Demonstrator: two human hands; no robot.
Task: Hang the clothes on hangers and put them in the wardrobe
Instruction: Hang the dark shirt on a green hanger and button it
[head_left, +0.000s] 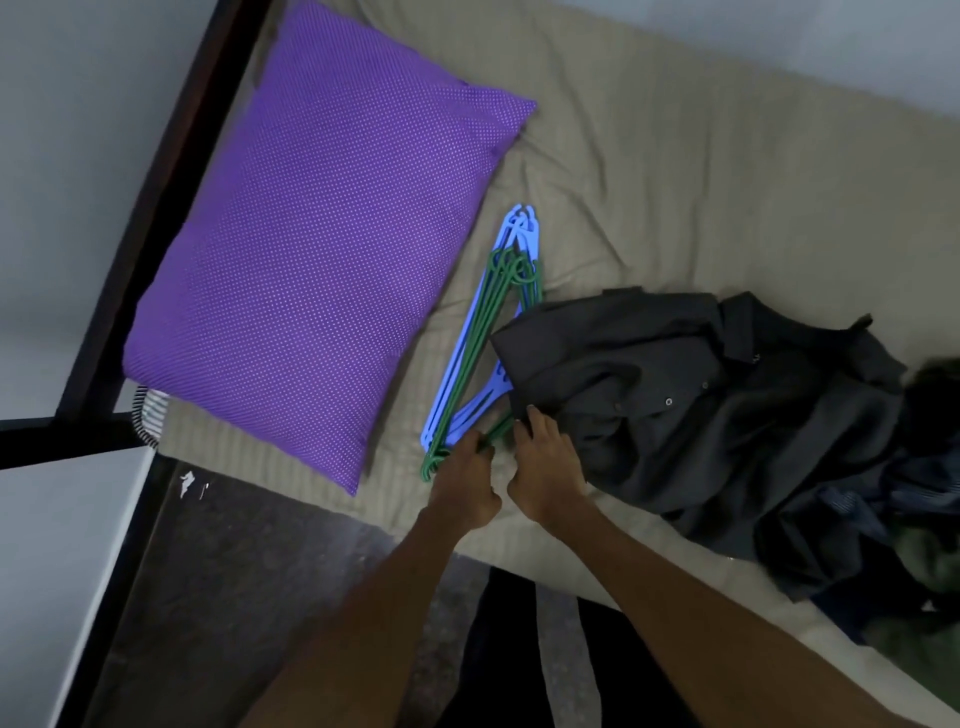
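Hangers (467, 358): thin plastic, green, blue.

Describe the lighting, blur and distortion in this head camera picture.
Head view: dim, bluish light, no glare; the dark shirt keeps little fold detail. Wide-angle bend curves the bed frame. The clothes pile at the right edge smears. The left hand, right hand and green hangers look soft but readable.
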